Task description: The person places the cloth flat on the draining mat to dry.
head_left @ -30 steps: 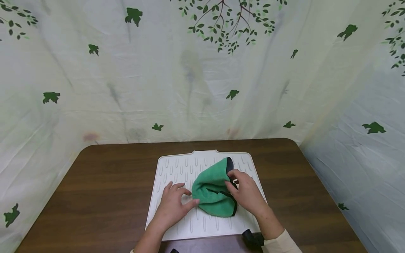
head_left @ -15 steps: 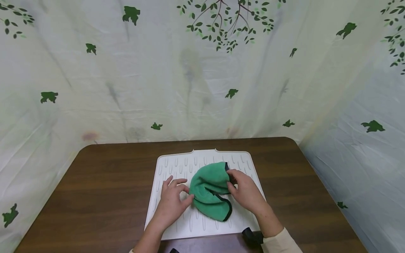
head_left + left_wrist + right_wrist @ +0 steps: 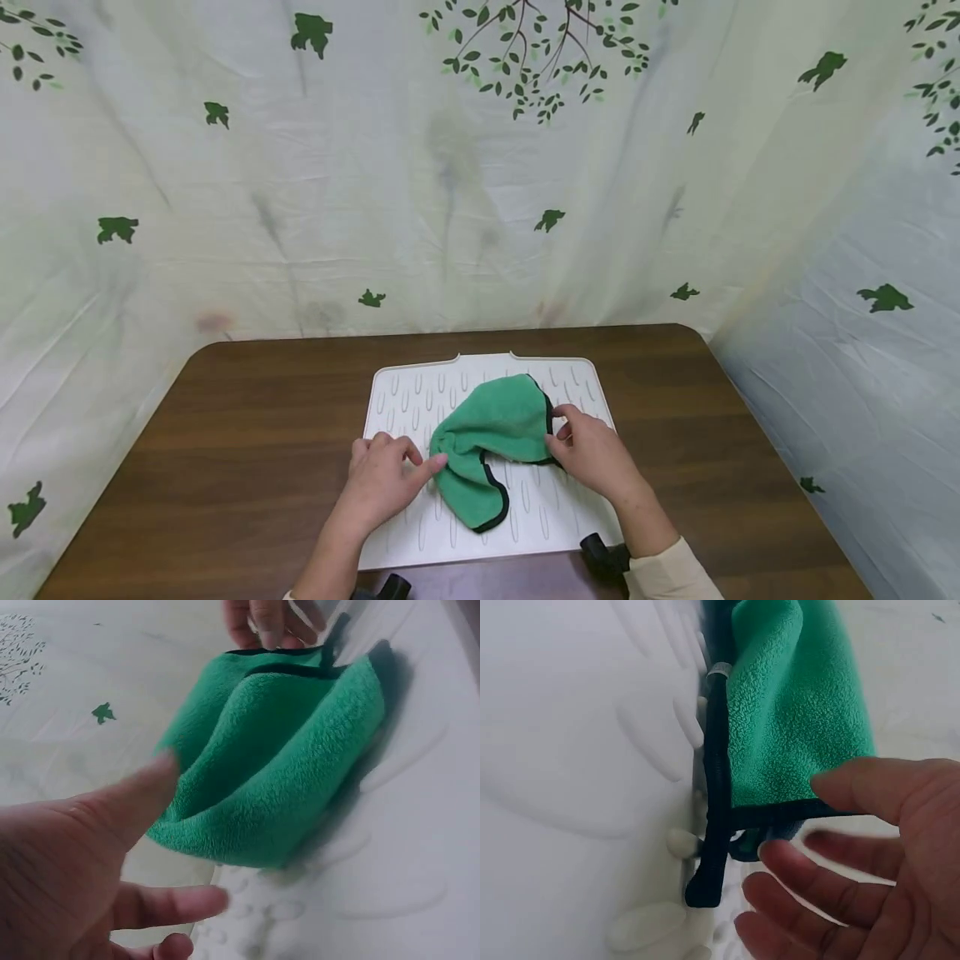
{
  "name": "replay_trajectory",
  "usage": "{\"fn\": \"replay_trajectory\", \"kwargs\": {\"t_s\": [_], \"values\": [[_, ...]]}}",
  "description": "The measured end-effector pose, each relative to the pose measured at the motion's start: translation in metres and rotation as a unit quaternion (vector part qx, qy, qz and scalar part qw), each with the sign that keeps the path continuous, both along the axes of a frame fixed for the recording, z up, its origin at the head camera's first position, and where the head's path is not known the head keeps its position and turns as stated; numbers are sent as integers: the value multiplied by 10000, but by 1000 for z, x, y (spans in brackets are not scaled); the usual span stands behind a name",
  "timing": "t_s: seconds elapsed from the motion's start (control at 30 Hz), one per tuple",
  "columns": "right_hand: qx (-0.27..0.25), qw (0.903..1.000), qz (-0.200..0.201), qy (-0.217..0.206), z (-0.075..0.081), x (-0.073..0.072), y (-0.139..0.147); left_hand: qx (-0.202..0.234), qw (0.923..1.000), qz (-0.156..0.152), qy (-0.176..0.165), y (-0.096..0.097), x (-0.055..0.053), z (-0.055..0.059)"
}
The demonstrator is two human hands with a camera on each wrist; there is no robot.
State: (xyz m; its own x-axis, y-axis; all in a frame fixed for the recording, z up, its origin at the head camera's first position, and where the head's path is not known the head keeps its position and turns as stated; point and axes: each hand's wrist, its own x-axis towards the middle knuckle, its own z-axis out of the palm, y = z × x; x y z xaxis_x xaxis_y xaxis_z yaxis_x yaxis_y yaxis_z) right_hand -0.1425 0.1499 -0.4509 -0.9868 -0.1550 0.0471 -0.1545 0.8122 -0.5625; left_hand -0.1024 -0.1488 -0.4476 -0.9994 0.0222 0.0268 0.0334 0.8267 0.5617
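Note:
A green cloth with a black hem lies loosely folded on a white ribbed mat. In the left wrist view the cloth stands up in a hollow fold. My left hand is at its left edge, thumb tip overlapping the cloth and the other fingers spread apart from it. On the opposite side my right hand pinches the hemmed edge. The right wrist view shows the right thumb on the green face, with fingers behind the hem; their contact is partly hidden.
The mat rests on a brown wooden table. Behind it hangs a pale curtain printed with green leaves. Black wrist-worn devices show near both forearms.
The cloth has spread wider to the left, its lower black-hemmed corner swinging down and left. My left hand has moved left; my right hand has shifted slightly right.

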Motion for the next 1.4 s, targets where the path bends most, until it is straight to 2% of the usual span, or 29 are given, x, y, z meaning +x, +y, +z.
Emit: {"fn": "replay_trajectory", "kwargs": {"t_s": [0.07, 0.17, 0.3, 0.47, 0.57, 0.67, 0.77, 0.9, 0.97, 1.07, 1.17, 1.4], "values": [[26, 9999, 126, 24, -1, 0, -1, -251, 9987, -121, -421, 0, 2, 0], [-68, 9993, 307, 216, -2, 0, -3, -339, 9974, -347, -536, 6, 3, -4], [-385, 9979, 276, 440, 1, 0, -4, -262, 9981, -503, -241, 13, 2, -7], [-726, 9956, -153, 566, 8, -1, 6, 126, 9987, -226, 433, 8, -1, 2], [-632, 9966, -350, 406, 11, -2, 13, 300, 9977, -86, 594, 2, -2, 6], [-356, 9989, -313, -47, 12, -1, 16, 221, 9991, -99, 354, -2, -3, 8], [-166, 9991, -185, -357, 9, -1, 15, -146, 9997, -111, -167, -7, -1, 8], [-329, 9987, -113, -385, 3, -1, 10, -648, 9948, -104, -780, -12, 3, 9], [-392, 9985, -79, -383, 0, -2, 7, -718, 9930, -165, -920, -13, 3, 9], [-369, 9985, -34, -397, -3, -1, 5, -615, 9930, -326, -950, -11, 3, 6], [-283, 9990, -51, -351, -6, -1, 3, -345, 9955, -416, -773, -8, 1, 3], [-345, 9994, -11, -77, -8, -4, 2, 221, 9977, -424, -472, -3, -1, -1]]}}
